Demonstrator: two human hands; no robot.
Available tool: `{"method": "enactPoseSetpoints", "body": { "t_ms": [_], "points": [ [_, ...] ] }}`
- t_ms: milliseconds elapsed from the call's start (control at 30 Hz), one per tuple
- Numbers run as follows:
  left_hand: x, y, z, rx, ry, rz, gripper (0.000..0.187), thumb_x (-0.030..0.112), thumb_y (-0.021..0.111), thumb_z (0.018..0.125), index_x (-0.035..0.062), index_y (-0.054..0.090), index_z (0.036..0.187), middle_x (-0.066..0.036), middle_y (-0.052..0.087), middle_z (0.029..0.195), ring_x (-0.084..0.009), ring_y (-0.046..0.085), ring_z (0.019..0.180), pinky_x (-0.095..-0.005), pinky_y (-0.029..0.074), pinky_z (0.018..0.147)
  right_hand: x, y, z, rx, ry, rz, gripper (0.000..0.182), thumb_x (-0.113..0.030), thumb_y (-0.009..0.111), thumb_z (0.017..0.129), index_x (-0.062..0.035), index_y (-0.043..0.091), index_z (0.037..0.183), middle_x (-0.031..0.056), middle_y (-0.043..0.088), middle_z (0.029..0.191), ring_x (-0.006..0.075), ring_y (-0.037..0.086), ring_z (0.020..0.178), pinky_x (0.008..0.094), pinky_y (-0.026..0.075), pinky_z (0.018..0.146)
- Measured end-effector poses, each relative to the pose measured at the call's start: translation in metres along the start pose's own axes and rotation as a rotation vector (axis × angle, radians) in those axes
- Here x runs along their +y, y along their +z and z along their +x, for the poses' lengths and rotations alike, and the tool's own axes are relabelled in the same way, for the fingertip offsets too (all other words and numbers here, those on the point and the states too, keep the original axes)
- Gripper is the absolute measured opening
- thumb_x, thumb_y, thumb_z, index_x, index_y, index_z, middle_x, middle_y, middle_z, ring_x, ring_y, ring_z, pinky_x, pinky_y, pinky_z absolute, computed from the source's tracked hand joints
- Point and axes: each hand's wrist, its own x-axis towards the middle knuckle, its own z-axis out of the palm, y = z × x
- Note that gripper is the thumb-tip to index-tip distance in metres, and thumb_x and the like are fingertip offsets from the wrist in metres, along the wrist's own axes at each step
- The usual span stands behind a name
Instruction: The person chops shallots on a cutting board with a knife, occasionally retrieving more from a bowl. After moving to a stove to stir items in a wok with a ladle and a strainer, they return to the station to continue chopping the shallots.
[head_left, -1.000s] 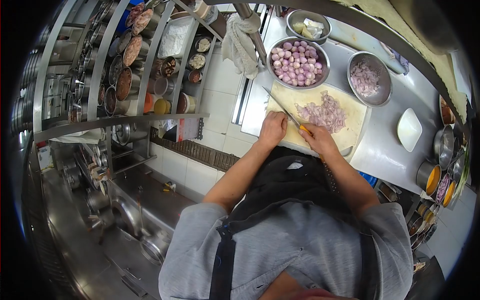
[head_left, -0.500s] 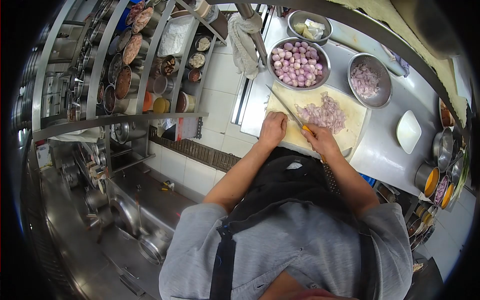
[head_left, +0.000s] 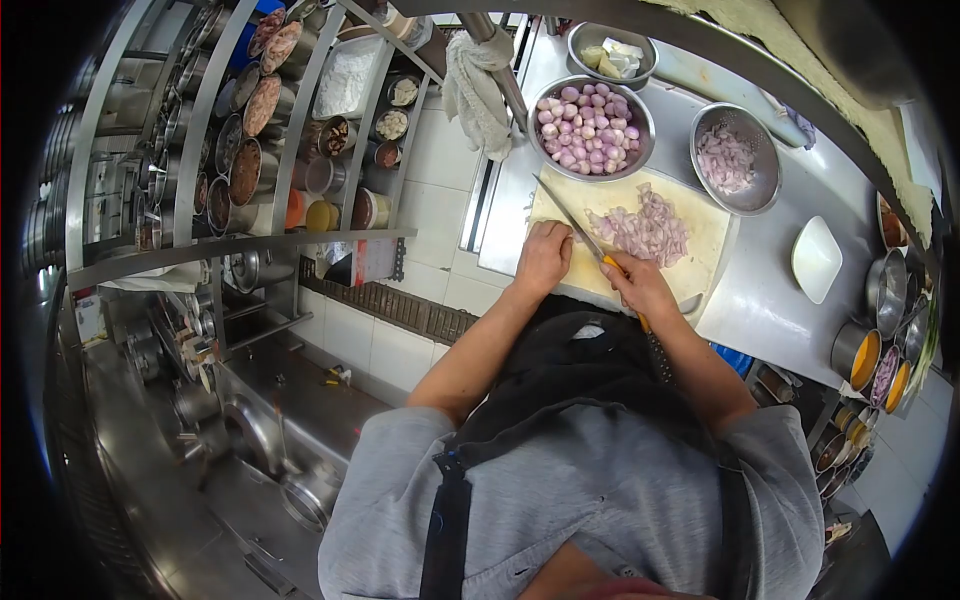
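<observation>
My right hand [head_left: 643, 283] grips the yellow-orange handle of a kitchen knife [head_left: 572, 213], its long blade slanting up and left over the cutting board [head_left: 708, 225]. Beside the blade, my left hand [head_left: 545, 255] rests on the board's near left part with fingers curled down; whatever lies under them is hidden. Right of the blade, a pile of chopped shallots [head_left: 645, 228] covers the middle of the board. A metal bowl [head_left: 648, 150] full of whole peeled shallots [head_left: 588, 128] stands at the board's far edge.
Right of the board, a perforated metal colander [head_left: 765, 180] holds more chopped shallots. A white dish [head_left: 817, 260] lies on the steel counter [head_left: 765, 290]. Another bowl [head_left: 648, 75] stands at the back. A towel [head_left: 475, 95] hangs from a post; a rack [head_left: 235, 243] of filled containers is left.
The view has shifted very slightly. Both hands and the knife stay in nearly the same place on the board.
</observation>
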Motion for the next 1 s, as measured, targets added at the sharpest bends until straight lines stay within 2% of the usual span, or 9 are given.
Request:
{"method": "enactPoseSetpoints", "body": {
  "t_ms": [167, 233, 267, 333, 533, 867, 933, 967, 1000],
  "points": [
    [-0.004, 0.002, 0.003, -0.023, 0.037, 0.009, 0.007, 0.002, 0.062, 0.081, 0.0014, 0.062, 0.088, -0.016, 0.061, 0.09, -0.036, 0.057, 0.088, -0.0444, 0.048, 0.079, 0.005, 0.003, 0.003, -0.033, 0.017, 0.008, 0.03, -0.029, 0.063, 0.094, -0.0008, 0.068, 0.102, 0.0188, 0.066, 0.08, 0.0329, 0.065, 0.07, 0.0415, 0.05, 0.065],
    [-0.004, 0.001, 0.003, -0.034, 0.044, 0.005, 0.007, 0.002, 0.062, 0.081, 0.0014, 0.062, 0.088, -0.016, 0.061, 0.09, -0.0358, 0.057, 0.087, -0.0444, 0.048, 0.079, 0.005, 0.003, 0.003, -0.072, 0.075, 0.13, 0.03, -0.029, 0.061, 0.096, 0.0001, 0.067, 0.097, 0.014, 0.063, 0.07, 0.0239, 0.061, 0.053, 0.0376, 0.048, 0.053],
    [-0.003, 0.0, 0.003, -0.042, 0.044, 0.011, 0.007, 0.002, 0.062, 0.081, 0.0015, 0.062, 0.088, -0.016, 0.061, 0.089, -0.0358, 0.057, 0.087, -0.0443, 0.048, 0.079, 0.004, 0.003, 0.002, -0.072, 0.075, 0.132, 0.03, -0.029, 0.061, 0.096, 0.0001, 0.067, 0.097, 0.014, 0.063, 0.07, 0.0239, 0.061, 0.053, 0.0376, 0.048, 0.053],
    [-0.002, -0.001, 0.004, -0.051, 0.043, 0.019, 0.006, 0.003, 0.062, 0.081, 0.0015, 0.062, 0.087, -0.016, 0.061, 0.089, -0.0358, 0.057, 0.087, -0.0442, 0.048, 0.078, -0.001, 0.002, -0.001, -0.086, 0.139, 0.242, 0.03, -0.03, 0.059, 0.097, -0.0006, 0.066, 0.095, 0.0077, 0.059, 0.065, 0.015, 0.055, 0.043, 0.0325, 0.044, 0.043],
    [-0.002, -0.002, 0.006, -0.064, 0.048, 0.022, 0.007, 0.002, 0.062, 0.081, 0.0018, 0.062, 0.088, -0.015, 0.061, 0.088, -0.0358, 0.056, 0.086, -0.0442, 0.048, 0.078, 0.007, 0.004, 0.002, -0.115, 0.132, 0.322, 0.029, -0.029, 0.059, 0.098, -0.0011, 0.065, 0.096, 0.0039, 0.058, 0.064, 0.0113, 0.053, 0.043, 0.0284, 0.042, 0.04],
    [0.0, -0.002, 0.007, -0.095, 0.056, 0.047, 0.007, 0.002, 0.061, 0.081, 0.0022, 0.061, 0.088, -0.015, 0.061, 0.086, -0.0357, 0.056, 0.086, -0.0445, 0.048, 0.077, 0.003, 0.015, 0.016, -0.094, 0.086, 0.294, 0.029, -0.029, 0.057, 0.1, -0.0015, 0.066, 0.103, 0.0023, 0.056, 0.063, 0.0102, 0.053, 0.043, 0.0267, 0.041, 0.039],
    [-0.001, -0.004, 0.007, -0.101, 0.061, 0.052, 0.007, 0.002, 0.061, 0.081, 0.0022, 0.061, 0.088, -0.015, 0.061, 0.086, -0.0357, 0.056, 0.086, -0.0445, 0.048, 0.078, -0.003, 0.014, 0.019, -0.085, 0.105, 0.223, 0.029, -0.028, 0.06, 0.097, -0.0013, 0.067, 0.104, 0.0099, 0.062, 0.067, 0.0203, 0.06, 0.048, 0.0339, 0.047, 0.047],
    [0.0, -0.005, 0.007, -0.099, 0.06, 0.05, 0.007, 0.002, 0.061, 0.081, 0.0024, 0.061, 0.088, -0.015, 0.061, 0.087, -0.0355, 0.056, 0.086, -0.0443, 0.048, 0.078, 0.0, 0.015, 0.02, -0.079, 0.104, 0.225, 0.029, -0.028, 0.06, 0.097, -0.0013, 0.067, 0.104, 0.0099, 0.062, 0.067, 0.0203, 0.06, 0.048, 0.0339, 0.047, 0.047],
    [0.001, -0.004, 0.008, -0.095, 0.062, 0.047, 0.007, 0.002, 0.061, 0.081, 0.0026, 0.061, 0.088, -0.015, 0.061, 0.087, -0.0354, 0.056, 0.086, -0.0442, 0.049, 0.078, 0.005, 0.018, 0.022, -0.021, 0.001, 0.123, 0.029, -0.028, 0.061, 0.095, -0.0021, 0.067, 0.106, 0.0142, 0.064, 0.072, 0.0276, 0.063, 0.057, 0.0385, 0.05, 0.054]
  ]
}}
